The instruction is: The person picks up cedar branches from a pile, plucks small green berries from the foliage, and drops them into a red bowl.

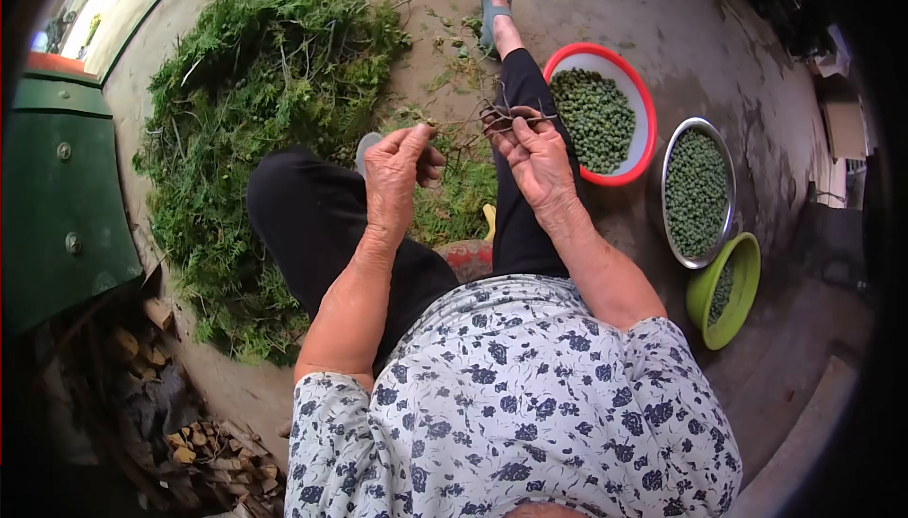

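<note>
My right hand (539, 166) is closed around a dark, bare, branching twig (504, 111), whose thin ends stick out past the fingertips toward the left. Opposite it, my left hand (399, 170) is pinched, thumb against fingers, with a tiny bit at the tips too small to name. Both hands are raised over my lap. Below and to the left spreads a large heap of green conifer branches (265, 111). Closest to my right hand stands a red-rimmed white basin (647, 121) holding small round green cones or berries (591, 121).
A steel bowl (729, 177) and a tilted lime-green bowl (747, 296) hold more green pieces at right. Loose sprigs (454, 64) lie on the concrete floor ahead. At left are a green metal panel (66, 206) and chopped firewood (222, 461).
</note>
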Demonstrator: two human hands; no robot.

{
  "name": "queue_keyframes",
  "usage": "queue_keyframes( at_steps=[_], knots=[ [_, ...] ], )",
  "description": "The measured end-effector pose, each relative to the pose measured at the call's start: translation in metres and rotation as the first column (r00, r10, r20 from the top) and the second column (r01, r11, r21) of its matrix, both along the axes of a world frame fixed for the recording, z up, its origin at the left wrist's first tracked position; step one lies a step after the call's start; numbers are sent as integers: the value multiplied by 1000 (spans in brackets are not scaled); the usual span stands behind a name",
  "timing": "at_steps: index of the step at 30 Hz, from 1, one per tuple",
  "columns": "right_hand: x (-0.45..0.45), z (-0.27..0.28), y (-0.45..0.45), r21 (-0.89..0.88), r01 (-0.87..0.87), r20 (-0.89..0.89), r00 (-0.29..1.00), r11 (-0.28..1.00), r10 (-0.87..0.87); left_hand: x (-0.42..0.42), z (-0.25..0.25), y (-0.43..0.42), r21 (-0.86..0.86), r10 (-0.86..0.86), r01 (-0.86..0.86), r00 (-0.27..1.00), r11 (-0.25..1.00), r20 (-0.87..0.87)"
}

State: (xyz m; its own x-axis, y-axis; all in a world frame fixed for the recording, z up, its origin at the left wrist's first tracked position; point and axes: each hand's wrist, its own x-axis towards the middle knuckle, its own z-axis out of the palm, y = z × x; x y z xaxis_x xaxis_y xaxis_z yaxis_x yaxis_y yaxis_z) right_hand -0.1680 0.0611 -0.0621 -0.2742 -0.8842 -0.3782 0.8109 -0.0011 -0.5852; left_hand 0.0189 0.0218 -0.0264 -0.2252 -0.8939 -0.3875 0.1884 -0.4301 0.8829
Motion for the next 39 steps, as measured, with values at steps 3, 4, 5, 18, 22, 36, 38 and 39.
queue_keyframes(
  at_steps=[3,4,5,18,22,36,38,39],
  knots=[
    [4,2,1,-21,25,-12,1000,999,-25,-8,-17,3,240,29,-27,1000,970,-8],
    [5,3,1,-24,22,-12,1000,999,-22,-9,-20,4,237,32,-29,999,971,-8],
    [5,2,2,-28,25,-20,999,999,-25,-11,-22,5,283,63,-48,997,958,-44],
    [32,9,20,-59,-165,-162,975,984,154,-10,-33,-5,414,307,-223,940,882,-147],
    [41,11,22,-98,-251,-520,838,963,166,-9,-39,-6,356,266,-116,873,927,-408],
    [68,20,40,-87,-570,-990,141,817,-7,-7,-33,-8,405,251,-133,934,905,-255],
    [66,25,39,-128,-560,-986,163,819,-43,-8,-25,-5,396,269,-178,945,901,-187],
    [63,29,37,-99,-489,-980,199,867,0,-8,-26,-5,342,235,-163,955,926,-179]
  ],
)
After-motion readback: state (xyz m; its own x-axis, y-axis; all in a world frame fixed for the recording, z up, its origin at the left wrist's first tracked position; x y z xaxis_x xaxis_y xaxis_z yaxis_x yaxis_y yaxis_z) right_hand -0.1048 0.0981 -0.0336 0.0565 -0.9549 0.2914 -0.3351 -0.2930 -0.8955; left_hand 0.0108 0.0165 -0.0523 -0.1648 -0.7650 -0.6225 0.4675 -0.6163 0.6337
